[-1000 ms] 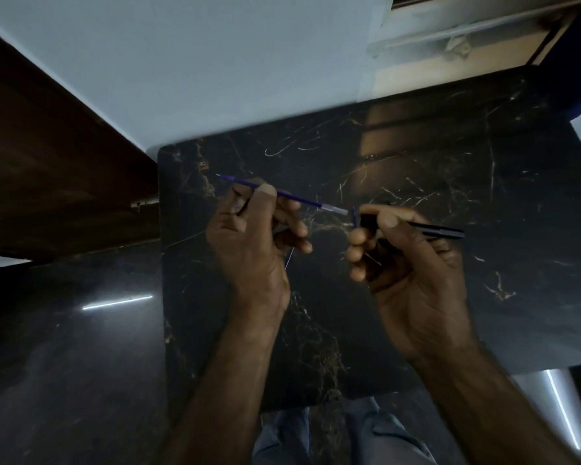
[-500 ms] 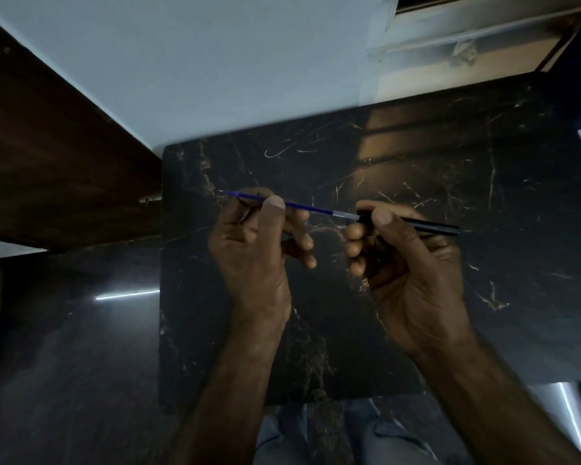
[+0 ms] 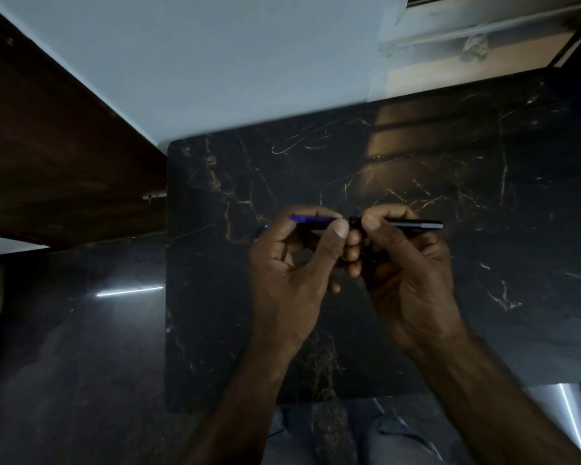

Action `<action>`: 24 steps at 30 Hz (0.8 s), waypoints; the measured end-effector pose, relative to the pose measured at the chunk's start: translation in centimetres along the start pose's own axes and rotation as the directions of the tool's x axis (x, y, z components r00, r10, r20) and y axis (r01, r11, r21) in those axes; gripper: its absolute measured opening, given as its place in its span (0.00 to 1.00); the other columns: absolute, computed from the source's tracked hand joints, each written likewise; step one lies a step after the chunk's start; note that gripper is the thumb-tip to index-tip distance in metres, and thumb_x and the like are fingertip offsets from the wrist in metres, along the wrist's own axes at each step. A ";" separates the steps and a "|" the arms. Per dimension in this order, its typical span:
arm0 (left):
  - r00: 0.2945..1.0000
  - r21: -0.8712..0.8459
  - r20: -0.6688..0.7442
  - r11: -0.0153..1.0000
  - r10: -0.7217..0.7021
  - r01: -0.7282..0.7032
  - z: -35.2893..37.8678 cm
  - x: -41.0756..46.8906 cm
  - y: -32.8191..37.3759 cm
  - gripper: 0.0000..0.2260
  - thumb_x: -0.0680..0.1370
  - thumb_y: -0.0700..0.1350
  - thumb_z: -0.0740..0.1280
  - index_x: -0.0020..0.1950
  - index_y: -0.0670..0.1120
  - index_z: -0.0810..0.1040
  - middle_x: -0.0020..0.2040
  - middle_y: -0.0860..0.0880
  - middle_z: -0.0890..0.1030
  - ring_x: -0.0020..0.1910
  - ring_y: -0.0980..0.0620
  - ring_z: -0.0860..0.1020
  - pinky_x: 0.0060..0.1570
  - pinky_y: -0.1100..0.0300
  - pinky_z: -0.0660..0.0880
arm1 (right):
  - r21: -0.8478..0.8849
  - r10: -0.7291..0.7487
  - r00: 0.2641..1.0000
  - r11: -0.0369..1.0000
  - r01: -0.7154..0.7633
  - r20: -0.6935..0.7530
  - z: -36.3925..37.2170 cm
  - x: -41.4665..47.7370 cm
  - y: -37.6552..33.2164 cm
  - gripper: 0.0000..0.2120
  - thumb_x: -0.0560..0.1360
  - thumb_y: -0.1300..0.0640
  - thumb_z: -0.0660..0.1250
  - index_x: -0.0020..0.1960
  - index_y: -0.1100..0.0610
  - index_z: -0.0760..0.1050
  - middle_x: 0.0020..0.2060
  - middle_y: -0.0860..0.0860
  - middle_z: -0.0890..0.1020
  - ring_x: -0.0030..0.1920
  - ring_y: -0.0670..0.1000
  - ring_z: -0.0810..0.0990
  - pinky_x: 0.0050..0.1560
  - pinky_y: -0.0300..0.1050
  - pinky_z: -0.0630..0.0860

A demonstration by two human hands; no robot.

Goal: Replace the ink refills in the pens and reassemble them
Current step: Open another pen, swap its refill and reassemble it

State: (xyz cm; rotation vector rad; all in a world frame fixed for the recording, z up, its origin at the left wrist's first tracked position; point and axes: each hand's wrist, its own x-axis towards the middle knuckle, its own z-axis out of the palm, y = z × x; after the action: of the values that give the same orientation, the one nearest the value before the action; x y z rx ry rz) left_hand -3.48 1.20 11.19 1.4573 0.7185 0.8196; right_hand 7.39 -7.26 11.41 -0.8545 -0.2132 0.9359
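Note:
Above a black marble table point(image 3: 416, 169), my two hands meet at the middle of the view. My left hand point(image 3: 292, 270) pinches a thin blue ink refill point(image 3: 311, 220) between thumb and fingers; a short stretch of it shows above the knuckles. My right hand point(image 3: 406, 273) grips a black pen barrel point(image 3: 413, 224) that sticks out to the right. The refill's right end meets the barrel's open end, hidden between my thumbs. A small blue tip point(image 3: 265, 227) peeks out left of my left hand.
A dark wooden panel point(image 3: 57, 146) runs along the left, a pale wall point(image 3: 215, 62) lies behind the table, and a glossy dark floor point(image 3: 81, 347) shows below left. My blue-trousered knees point(image 3: 349, 437) sit under the table's near edge.
The long blue refill, held apart from the barrel a second ago, has slid rightward into the barrel. My left hand has closed in until its thumb touches my right hand.

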 end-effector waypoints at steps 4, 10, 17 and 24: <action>0.999 -0.038 -0.049 0.999 -0.002 0.000 -1.1 -0.1 -0.5 0.12 0.87 0.46 0.63 0.59 0.42 0.84 0.45 0.43 0.87 0.35 0.43 0.85 0.27 0.60 0.78 | 0.031 0.043 0.998 0.999 -0.042 -0.042 0.7 -0.2 1.4 0.02 0.77 0.60 0.71 0.48 0.59 0.81 0.38 0.54 0.83 0.37 0.50 0.81 0.34 0.42 0.78; 0.993 -0.022 -0.113 1.000 -0.017 0.014 -1.4 -0.2 -2.3 0.12 0.89 0.41 0.61 0.59 0.38 0.84 0.40 0.39 0.83 0.30 0.37 0.78 0.25 0.55 0.75 | 0.042 0.050 0.994 0.998 -0.046 -0.094 1.8 0.0 3.4 0.03 0.78 0.58 0.72 0.47 0.57 0.84 0.37 0.52 0.83 0.36 0.48 0.81 0.34 0.40 0.78; 0.999 -0.013 0.047 1.000 0.017 -0.017 -3.2 -0.7 -3.1 0.13 0.89 0.42 0.62 0.66 0.38 0.83 0.45 0.55 0.84 0.42 0.58 0.83 0.38 0.62 0.80 | 0.062 0.098 0.985 0.994 -0.090 -0.139 2.3 -0.5 5.2 0.06 0.81 0.58 0.70 0.47 0.57 0.84 0.37 0.51 0.84 0.36 0.47 0.82 0.34 0.41 0.79; 0.993 0.497 -0.118 0.867 0.021 0.040 -10.7 4.0 -9.5 0.11 0.84 0.48 0.68 0.61 0.44 0.84 0.53 0.53 0.85 0.49 0.60 0.84 0.50 0.56 0.84 | 0.164 0.120 0.973 0.983 -0.087 -0.199 2.8 -1.5 6.5 0.09 0.79 0.57 0.69 0.42 0.53 0.86 0.36 0.50 0.84 0.36 0.46 0.83 0.33 0.37 0.78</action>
State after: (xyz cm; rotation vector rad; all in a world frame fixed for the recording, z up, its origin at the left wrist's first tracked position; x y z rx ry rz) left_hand -9.78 10.99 1.92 1.8752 1.0873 0.7474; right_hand 1.08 -4.93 8.82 -0.8195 0.0851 0.9398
